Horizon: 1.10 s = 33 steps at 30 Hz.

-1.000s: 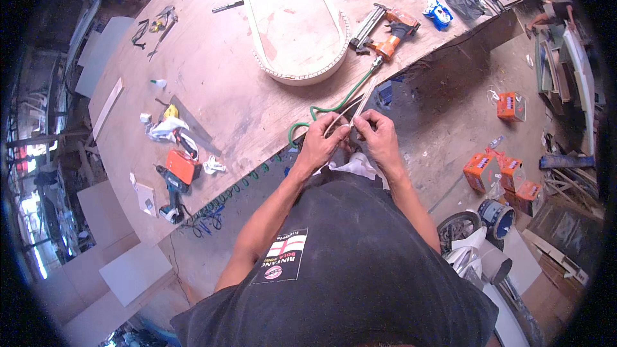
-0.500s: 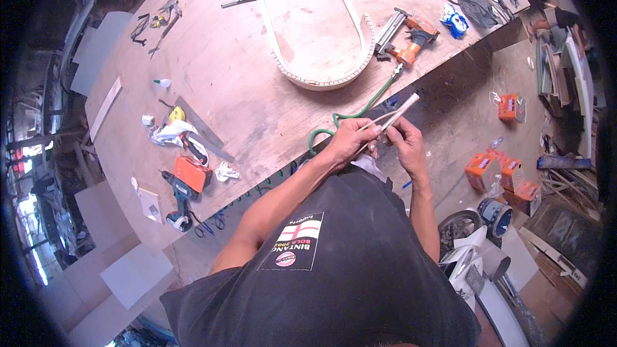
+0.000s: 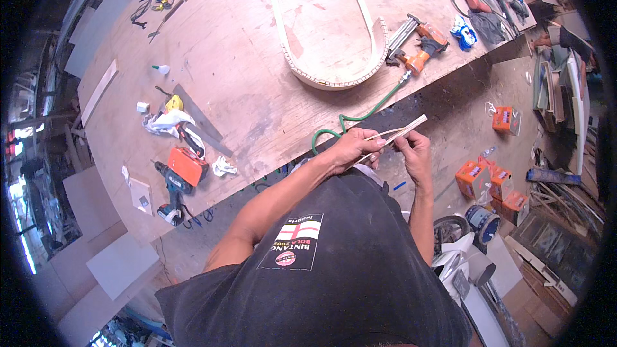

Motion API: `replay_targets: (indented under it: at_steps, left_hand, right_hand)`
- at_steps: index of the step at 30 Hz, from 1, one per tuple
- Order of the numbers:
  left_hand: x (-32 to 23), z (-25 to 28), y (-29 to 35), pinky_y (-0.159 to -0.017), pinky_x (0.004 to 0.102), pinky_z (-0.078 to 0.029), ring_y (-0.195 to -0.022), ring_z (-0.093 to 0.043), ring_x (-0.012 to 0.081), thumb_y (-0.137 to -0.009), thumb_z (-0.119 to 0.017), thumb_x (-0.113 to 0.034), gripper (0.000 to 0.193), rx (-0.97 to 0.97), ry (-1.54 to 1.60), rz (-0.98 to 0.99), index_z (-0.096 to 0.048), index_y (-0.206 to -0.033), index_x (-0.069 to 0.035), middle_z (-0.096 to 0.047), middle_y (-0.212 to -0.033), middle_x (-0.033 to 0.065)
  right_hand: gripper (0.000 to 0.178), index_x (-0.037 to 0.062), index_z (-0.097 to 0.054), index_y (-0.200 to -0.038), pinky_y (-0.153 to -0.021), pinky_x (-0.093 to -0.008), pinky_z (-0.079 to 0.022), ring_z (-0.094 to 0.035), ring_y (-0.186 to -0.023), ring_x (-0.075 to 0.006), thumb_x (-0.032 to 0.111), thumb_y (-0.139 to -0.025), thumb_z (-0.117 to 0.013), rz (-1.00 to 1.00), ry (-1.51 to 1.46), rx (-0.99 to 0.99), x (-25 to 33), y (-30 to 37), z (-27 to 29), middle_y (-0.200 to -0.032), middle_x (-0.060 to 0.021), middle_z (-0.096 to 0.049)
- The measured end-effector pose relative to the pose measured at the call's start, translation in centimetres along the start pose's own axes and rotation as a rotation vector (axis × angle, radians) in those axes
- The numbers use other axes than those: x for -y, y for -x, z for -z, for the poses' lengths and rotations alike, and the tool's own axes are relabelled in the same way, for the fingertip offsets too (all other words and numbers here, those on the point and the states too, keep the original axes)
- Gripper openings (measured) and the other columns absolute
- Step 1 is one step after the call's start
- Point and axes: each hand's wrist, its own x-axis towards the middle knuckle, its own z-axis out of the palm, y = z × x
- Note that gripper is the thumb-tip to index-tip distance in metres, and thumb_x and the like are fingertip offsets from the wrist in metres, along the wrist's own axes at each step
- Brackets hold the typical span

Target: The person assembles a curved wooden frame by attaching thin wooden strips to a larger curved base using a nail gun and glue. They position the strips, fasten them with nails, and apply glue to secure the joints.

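Observation:
Thin pale wooden strips stick out past my fingers, close to my body and just off the table's near edge. My left hand is closed around them, thumb on top. With its fingertips my right hand pinches the strips farther along, toward their free ends. A narrow gap shows between two of the strips. Beyond my hands, a U-shaped wooden frame with a notched curved end lies on the plywood table. The fingers partly hide the lower ends of the strips.
An orange nail gun with a green hose lies right of the frame. A cordless drill, orange case and saw blade are at left. Orange boxes and a motorcycle stand on the floor at right.
The view has shifted slightly, so the table and tools sit differently in it. Both hands keep hold of the strips, whose gap looks a little different near the fingers.

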Motion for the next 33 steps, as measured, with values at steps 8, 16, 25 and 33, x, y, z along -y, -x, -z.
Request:
replay_targets:
  at_steps: [8, 16, 25, 33]
  left_hand:
    - [-0.6, -0.2, 0.9, -0.064, 0.0309, -0.058, -0.066, -0.060, 0.0109, -0.103, -0.067, -0.023, 0.020, 0.032, 0.157, 0.042, -0.061, -0.093, -0.006, -0.060, -0.076, 0.0007]
    - [-0.9, -0.5, 1.2, -0.047, 0.0239, -0.046, -0.050, -0.054, 0.0074, -0.101, -0.070, -0.023, 0.020, -0.238, -0.259, -0.163, -0.065, -0.096, -0.004, -0.064, -0.075, 0.0018]
    - [-1.1, -2.3, 1.4, -0.049, 0.0241, -0.042, -0.055, -0.055, 0.0062, -0.096, -0.077, -0.019, 0.019, -0.316, -0.533, -0.177, -0.073, -0.097, -0.001, -0.065, -0.074, -0.0008]
    - [-0.4, 0.1, 2.1, -0.064, 0.0361, -0.051, -0.067, -0.066, 0.0177, -0.086, -0.080, -0.021, 0.019, -0.456, -1.020, -0.296, -0.079, -0.091, -0.004, -0.070, -0.072, 0.0062]
  right_hand:
    - [0.016, 0.0026, -0.076, -0.105, -0.071, -0.0328, -0.051, -0.067, -0.072, -0.0222, 0.011, -0.094, -0.070, 0.328, 0.804, -0.112, 1.8, -0.7, 2.8, -0.082, -0.0147, -0.072]
    - [0.027, 0.0106, -0.078, -0.117, -0.092, -0.0375, -0.052, -0.067, -0.108, -0.0267, 0.019, -0.091, -0.075, 0.393, 1.188, -0.222, 1.3, 0.6, 4.5, -0.111, -0.0142, -0.074]
    - [0.027, -0.0044, -0.073, -0.106, -0.076, -0.0281, -0.052, -0.066, -0.081, -0.0097, 0.019, -0.094, -0.077, -0.171, -0.277, -0.035, 0.7, -0.4, -0.9, -0.091, -0.0050, -0.074]
    - [0.025, -0.0014, -0.077, -0.101, -0.070, -0.0313, -0.051, -0.067, -0.074, -0.0173, 0.020, -0.089, -0.081, -0.162, 0.456, -0.018, 3.1, 1.7, -0.2, -0.081, -0.0098, -0.075]
